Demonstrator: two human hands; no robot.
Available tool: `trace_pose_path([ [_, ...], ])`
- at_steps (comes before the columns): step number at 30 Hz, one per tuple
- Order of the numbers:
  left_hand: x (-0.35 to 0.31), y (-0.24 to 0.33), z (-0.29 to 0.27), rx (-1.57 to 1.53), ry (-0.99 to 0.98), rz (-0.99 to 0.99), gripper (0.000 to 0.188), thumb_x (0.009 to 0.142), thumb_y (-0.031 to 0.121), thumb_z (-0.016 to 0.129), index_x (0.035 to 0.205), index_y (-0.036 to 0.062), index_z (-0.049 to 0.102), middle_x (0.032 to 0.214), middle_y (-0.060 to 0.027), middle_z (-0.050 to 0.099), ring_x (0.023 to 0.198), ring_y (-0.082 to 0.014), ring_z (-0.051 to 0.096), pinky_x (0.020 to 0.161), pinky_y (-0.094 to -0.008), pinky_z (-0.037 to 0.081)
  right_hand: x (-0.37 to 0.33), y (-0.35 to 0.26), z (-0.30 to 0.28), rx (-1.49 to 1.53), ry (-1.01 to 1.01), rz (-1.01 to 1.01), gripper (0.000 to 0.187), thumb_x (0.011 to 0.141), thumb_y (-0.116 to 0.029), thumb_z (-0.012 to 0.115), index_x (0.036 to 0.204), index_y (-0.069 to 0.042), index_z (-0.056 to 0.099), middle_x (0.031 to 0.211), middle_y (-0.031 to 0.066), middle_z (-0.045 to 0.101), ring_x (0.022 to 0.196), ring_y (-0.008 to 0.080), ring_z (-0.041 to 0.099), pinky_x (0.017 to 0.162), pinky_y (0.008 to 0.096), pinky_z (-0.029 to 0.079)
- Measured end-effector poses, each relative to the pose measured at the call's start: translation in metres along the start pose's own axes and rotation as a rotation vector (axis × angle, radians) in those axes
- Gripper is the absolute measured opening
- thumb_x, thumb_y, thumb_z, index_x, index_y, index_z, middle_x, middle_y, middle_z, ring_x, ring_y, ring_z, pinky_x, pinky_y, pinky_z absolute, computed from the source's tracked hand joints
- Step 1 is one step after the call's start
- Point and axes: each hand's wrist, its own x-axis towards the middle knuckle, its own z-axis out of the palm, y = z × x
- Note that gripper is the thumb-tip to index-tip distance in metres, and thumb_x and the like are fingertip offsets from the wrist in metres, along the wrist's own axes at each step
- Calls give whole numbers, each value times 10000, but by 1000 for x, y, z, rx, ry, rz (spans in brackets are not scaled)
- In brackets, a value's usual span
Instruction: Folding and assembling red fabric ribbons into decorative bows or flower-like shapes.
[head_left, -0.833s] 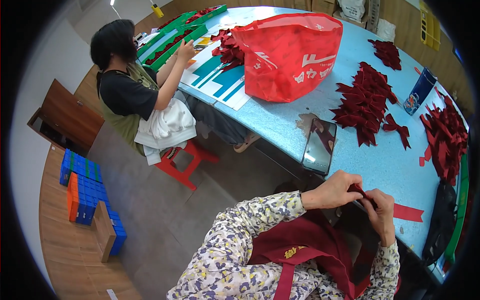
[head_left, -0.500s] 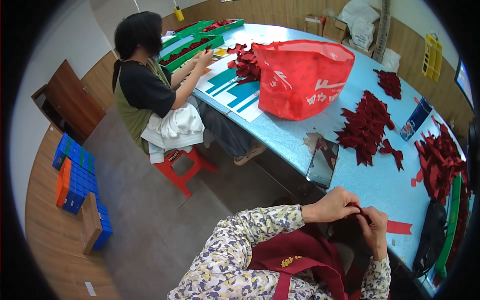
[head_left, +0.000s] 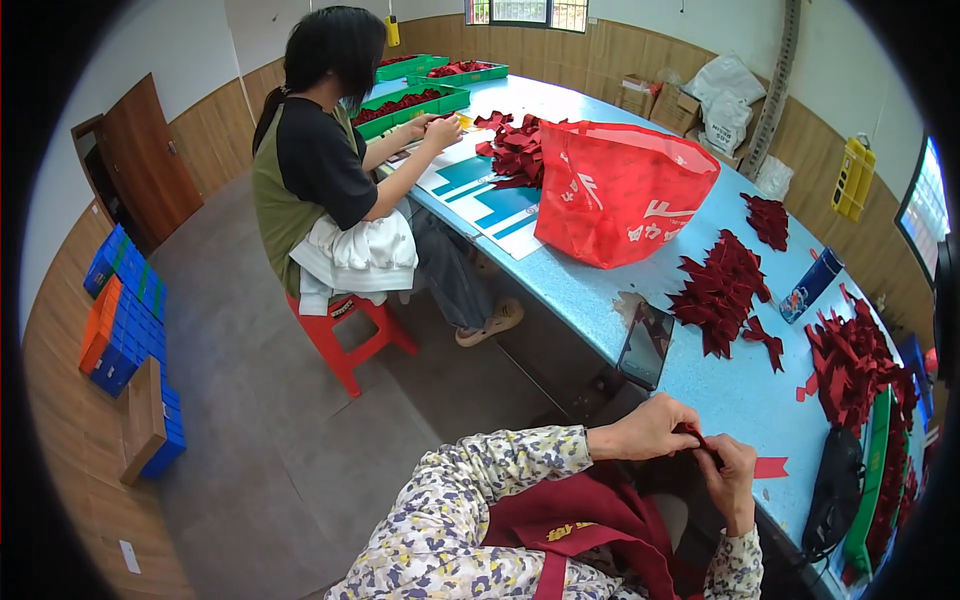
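Note:
Both my hands meet over my lap, just off the near edge of the light blue table. My left hand pinches one side of a small dark red ribbon bow. The fingers of my right hand close on its other side; most of the bow is hidden by my fingers. Close to my right hand, a flat red ribbon strip with a notched end lies on the table. A single finished-looking bow rests beside a pile of dark red bows.
A phone lies at the table edge. Around it are a red bag, a blue can, another bow pile, a black pouch and a green tray. At left a co-worker sits on a red stool.
The whole view has shifted, with the far wall and a window now showing more. My hands keep their pinch on the bow, with only slight finger movement.

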Motion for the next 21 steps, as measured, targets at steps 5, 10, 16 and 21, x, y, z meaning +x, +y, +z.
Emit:
trace_pose_path([
  [5, 8, -3, 6, 4, -62, -41, 103, 805, 63, 656, 848, -30, 654, 622, -102, 631, 527, -127, 583, 519, -278, 454, -4, 10, -4, 36, 5, 7, 81, 755, 20, 689, 805, 7, 627, 672, 109, 622, 556, 203, 595, 514, 291, 438],
  [10, 38, -20, 19, 19, -96, -75, 81, 824, 50, 649, 861, -22, 660, 647, -95, 632, 553, -103, 574, 533, -265, 450, -3, 39, -20, 31, -25, 54, 121, 743, 2, 710, 837, -3, 634, 718, 134, 634, 600, 277, 619, 531, 328, 463],
  [16, 59, -28, 13, 228, 10, 113, 90, 830, 53, 645, 890, -6, 679, 665, -76, 635, 580, -91, 579, 557, -247, 466, 13, 83, -11, 12, 63, -131, 106, 764, -54, 709, 820, -14, 629, 685, 128, 595, 574, 295, 582, 508, 339, 428],
  [21, 58, 3, -31, 267, 293, -148, 113, 864, 35, 627, 933, -42, 672, 767, -50, 676, 658, -89, 627, 599, -217, 508, 110, 94, 2, 210, -30, -497, 125, 798, -87, 684, 904, -34, 645, 789, 125, 639, 658, 307, 620, 571, 363, 483],
])
